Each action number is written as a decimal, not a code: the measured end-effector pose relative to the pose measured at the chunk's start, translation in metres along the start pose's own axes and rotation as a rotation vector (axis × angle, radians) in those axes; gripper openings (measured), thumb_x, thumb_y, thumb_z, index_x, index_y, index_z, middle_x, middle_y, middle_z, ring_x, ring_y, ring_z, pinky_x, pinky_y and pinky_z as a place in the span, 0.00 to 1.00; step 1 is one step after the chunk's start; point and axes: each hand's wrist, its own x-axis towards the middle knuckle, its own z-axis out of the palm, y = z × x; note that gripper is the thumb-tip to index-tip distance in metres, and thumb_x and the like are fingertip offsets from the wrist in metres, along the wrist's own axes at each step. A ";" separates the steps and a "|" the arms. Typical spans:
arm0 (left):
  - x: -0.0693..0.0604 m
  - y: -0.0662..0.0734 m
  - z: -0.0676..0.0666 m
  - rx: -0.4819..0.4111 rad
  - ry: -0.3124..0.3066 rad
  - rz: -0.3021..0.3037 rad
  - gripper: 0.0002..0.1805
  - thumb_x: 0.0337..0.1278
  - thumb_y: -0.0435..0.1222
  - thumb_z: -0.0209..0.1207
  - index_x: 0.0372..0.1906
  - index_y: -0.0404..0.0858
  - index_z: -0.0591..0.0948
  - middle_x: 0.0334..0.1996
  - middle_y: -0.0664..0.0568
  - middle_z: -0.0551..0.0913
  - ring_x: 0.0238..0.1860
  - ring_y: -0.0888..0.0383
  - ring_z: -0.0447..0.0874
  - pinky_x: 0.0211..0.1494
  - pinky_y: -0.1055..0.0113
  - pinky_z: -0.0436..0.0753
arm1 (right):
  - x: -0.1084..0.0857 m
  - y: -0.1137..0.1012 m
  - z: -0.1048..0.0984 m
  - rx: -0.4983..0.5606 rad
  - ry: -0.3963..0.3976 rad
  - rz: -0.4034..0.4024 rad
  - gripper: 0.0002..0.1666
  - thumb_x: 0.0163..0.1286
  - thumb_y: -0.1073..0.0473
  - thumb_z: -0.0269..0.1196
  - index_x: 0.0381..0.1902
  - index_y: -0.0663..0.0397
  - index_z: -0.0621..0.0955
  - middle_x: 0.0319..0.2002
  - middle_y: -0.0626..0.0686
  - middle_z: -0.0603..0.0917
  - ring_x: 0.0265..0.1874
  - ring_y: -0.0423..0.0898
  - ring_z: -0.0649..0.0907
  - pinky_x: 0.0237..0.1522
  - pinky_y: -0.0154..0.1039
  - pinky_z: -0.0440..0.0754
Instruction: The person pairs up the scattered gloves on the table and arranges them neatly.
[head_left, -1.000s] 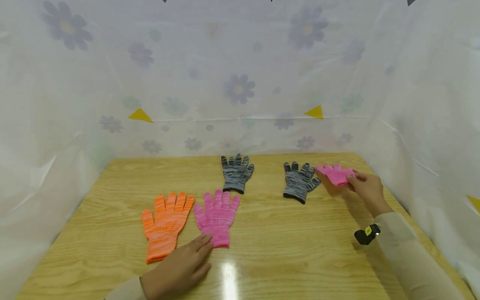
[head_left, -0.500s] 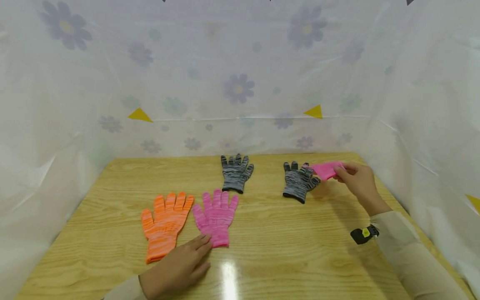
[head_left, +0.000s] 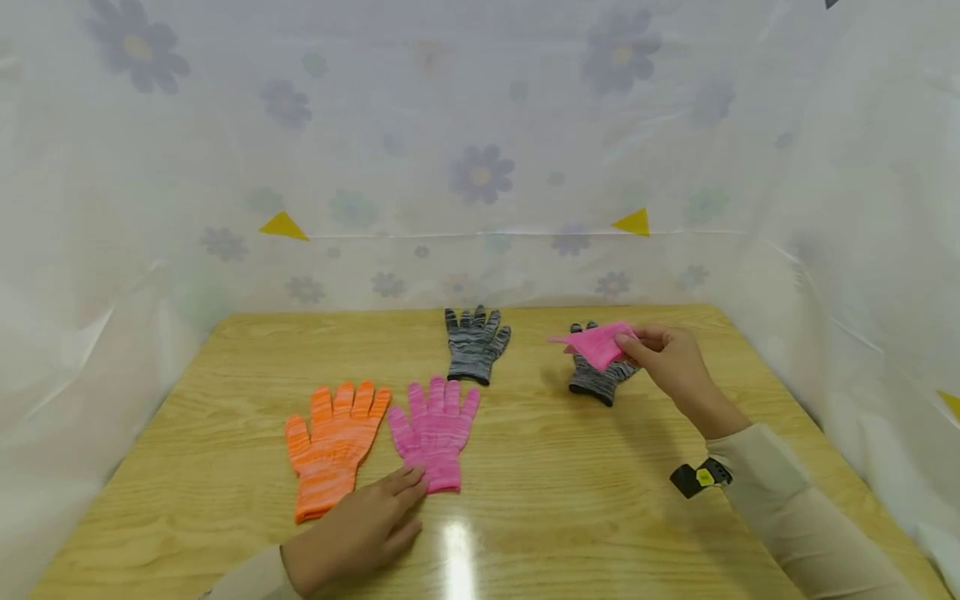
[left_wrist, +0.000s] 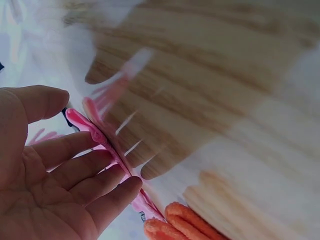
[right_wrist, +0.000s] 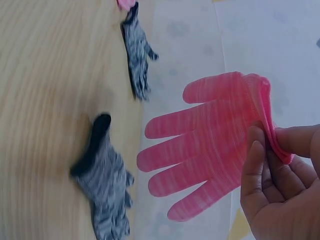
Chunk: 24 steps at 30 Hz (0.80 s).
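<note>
My right hand (head_left: 670, 362) pinches a pink knit glove (right_wrist: 215, 145) by its cuff, thumb on one side and fingers on the other. That glove hangs in the air over a grey-black glove (head_left: 595, 390), hiding part of it in the head view. My left hand (head_left: 360, 527) lies low at the front with its fingers straight, the fingertips touching the cuff of a second pink glove (head_left: 437, 423) that lies flat on the table. Just left of that one is an orange glove (head_left: 330, 450), also flat, partly behind the left hand.
Another grey-black glove (head_left: 475, 346) lies near the back edge of the wooden table (head_left: 525, 517). White flowered sheeting (head_left: 480, 100) rises behind the table and along both sides. A black wrist strap (head_left: 701, 477) sits on the right sleeve.
My right hand has carried the pink glove leftward from the table's right side to above the right-hand grey-black glove. The left hand stays in place at the other pink glove's cuff.
</note>
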 end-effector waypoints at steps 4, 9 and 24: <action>0.000 0.000 -0.001 0.004 0.000 0.003 0.26 0.67 0.45 0.53 0.62 0.32 0.75 0.64 0.40 0.72 0.64 0.45 0.72 0.60 0.50 0.76 | -0.004 -0.006 0.015 0.050 -0.036 0.018 0.30 0.69 0.46 0.59 0.58 0.66 0.77 0.40 0.53 0.87 0.33 0.32 0.83 0.38 0.29 0.82; -0.001 0.001 -0.001 0.008 -0.002 -0.004 0.26 0.67 0.45 0.53 0.62 0.32 0.74 0.64 0.40 0.72 0.64 0.46 0.72 0.60 0.50 0.75 | -0.010 -0.007 0.037 0.166 -0.104 0.042 0.28 0.70 0.50 0.60 0.57 0.68 0.77 0.39 0.52 0.87 0.36 0.37 0.85 0.41 0.33 0.84; 0.001 0.004 -0.005 0.015 -0.047 -0.020 0.28 0.63 0.45 0.57 0.63 0.32 0.74 0.65 0.40 0.71 0.65 0.46 0.70 0.62 0.51 0.74 | -0.053 0.026 0.081 0.105 -0.510 0.103 0.17 0.72 0.57 0.57 0.40 0.69 0.82 0.27 0.52 0.85 0.26 0.42 0.83 0.31 0.36 0.83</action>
